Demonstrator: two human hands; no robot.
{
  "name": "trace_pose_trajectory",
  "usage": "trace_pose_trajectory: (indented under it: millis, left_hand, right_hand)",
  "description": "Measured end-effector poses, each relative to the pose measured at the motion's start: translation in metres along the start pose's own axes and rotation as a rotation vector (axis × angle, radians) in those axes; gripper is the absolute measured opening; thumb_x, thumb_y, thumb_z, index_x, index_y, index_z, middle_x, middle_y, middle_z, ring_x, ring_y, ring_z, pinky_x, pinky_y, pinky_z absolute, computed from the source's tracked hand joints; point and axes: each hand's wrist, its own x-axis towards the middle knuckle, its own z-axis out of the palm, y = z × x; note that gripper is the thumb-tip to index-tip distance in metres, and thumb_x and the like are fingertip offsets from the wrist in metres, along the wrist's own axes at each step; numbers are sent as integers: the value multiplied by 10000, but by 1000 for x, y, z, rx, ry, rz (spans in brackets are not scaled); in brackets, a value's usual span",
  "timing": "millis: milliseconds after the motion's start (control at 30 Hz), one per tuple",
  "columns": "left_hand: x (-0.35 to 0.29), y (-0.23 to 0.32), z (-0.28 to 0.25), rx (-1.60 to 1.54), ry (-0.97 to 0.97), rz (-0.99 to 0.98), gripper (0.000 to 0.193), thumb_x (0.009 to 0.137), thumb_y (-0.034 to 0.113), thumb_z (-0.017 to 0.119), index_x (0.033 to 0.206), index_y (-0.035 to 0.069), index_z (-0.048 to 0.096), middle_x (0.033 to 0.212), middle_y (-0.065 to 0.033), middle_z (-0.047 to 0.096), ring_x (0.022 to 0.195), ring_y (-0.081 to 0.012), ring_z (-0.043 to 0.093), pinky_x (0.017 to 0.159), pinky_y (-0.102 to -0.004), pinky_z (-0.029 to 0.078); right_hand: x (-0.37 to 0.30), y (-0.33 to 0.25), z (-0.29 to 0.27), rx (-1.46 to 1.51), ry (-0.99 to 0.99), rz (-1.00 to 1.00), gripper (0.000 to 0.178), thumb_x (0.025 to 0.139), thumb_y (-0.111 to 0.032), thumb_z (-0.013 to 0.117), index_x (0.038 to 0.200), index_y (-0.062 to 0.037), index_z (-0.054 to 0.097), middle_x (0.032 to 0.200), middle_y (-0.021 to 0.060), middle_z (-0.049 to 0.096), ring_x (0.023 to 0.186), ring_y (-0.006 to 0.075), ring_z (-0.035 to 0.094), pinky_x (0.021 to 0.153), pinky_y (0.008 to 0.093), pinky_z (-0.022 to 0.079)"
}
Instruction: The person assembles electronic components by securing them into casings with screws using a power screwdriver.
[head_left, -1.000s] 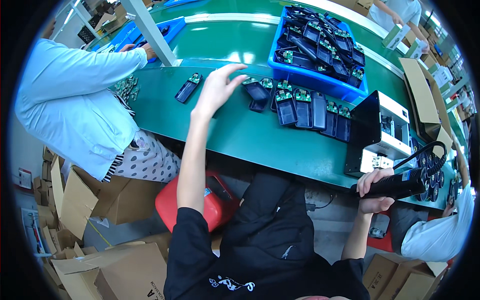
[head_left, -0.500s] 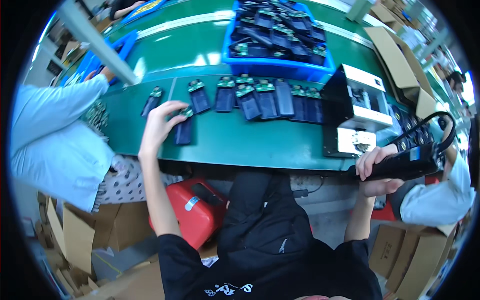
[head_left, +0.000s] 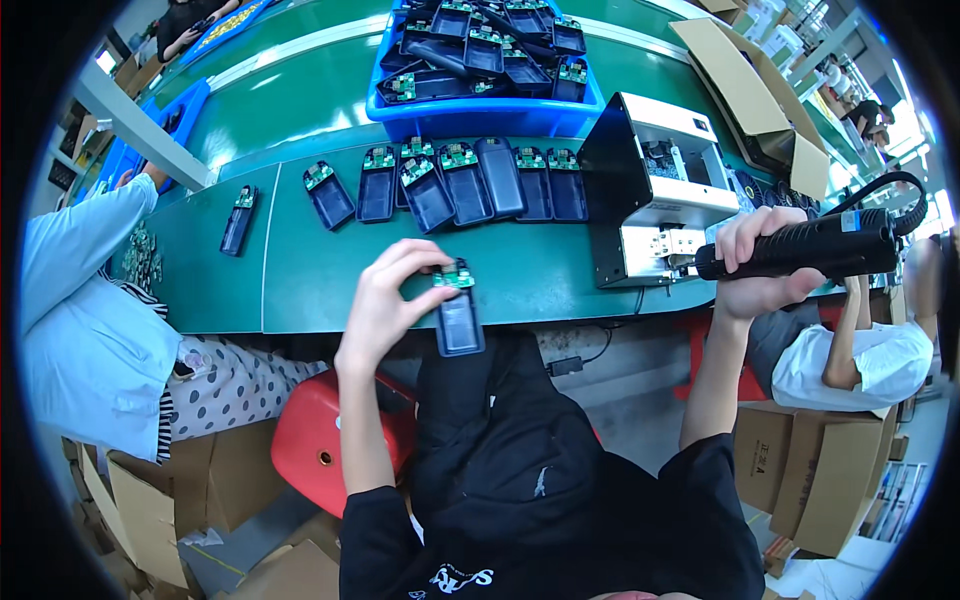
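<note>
A black plastic housing [head_left: 461,330] with a green circuit board at its top hangs at the table's front edge. My left hand [head_left: 380,305] pinches it at the board end between thumb and fingers. My right hand [head_left: 758,297] is wrapped round a black electric screwdriver [head_left: 830,246], its cord curving up behind it. The screwdriver's tip points left, at the front of a black and silver screw feeder [head_left: 680,178]. Several more housings with boards [head_left: 464,190] lie in a row behind my left hand. One separate housing [head_left: 238,222] lies farther left.
A blue bin [head_left: 490,122] piled with housings stands at the back. An open cardboard box [head_left: 735,85] is behind the feeder. A co-worker's sleeve [head_left: 85,235] is close on the left; another person [head_left: 850,355] sits on the right. A red stool [head_left: 325,440] stands below the table.
My left hand has lifted the housing off the table and brought it right and nearer to me. The screwdriver stays in my right hand, raised slightly beside the feeder. The view has shifted.
</note>
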Motion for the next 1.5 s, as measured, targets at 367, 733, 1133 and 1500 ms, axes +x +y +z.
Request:
trace_pose_trajectory:
  millis: [367,733,1133,1500]
  left_hand:
    - [11,24,57,-86,-24,79,280,710,72,814,955,24,687,1022,-91,663,990,-251,643,871,-350,510]
    - [24,37,90,-93,-122,112,266,700,108,825,913,73,671,984,-31,654,924,-239,617,835,-347,493]
    - [24,34,91,-110,-101,119,279,687,165,838,889,90,661,955,-19,620,899,-233,597,811,-358,467]
    - [27,36,88,-156,-130,78,274,690,107,825,892,60,645,951,-38,642,912,-251,619,812,-354,502]
  right_hand:
    - [-13,-5,1,-29,-6,70,779,818,-837,497,925,-70,415,609,9,432,440,99,430,437,222,364]
    - [-42,11,59,245,-235,52,833,765,-866,530,946,-62,405,620,20,465,443,111,457,417,234,400]
    - [-56,31,75,156,-323,200,849,735,-880,547,947,-67,421,621,19,469,481,117,482,431,240,411]
    - [-56,32,78,133,-320,213,850,738,-880,540,950,-65,421,618,19,469,487,119,491,443,240,422]
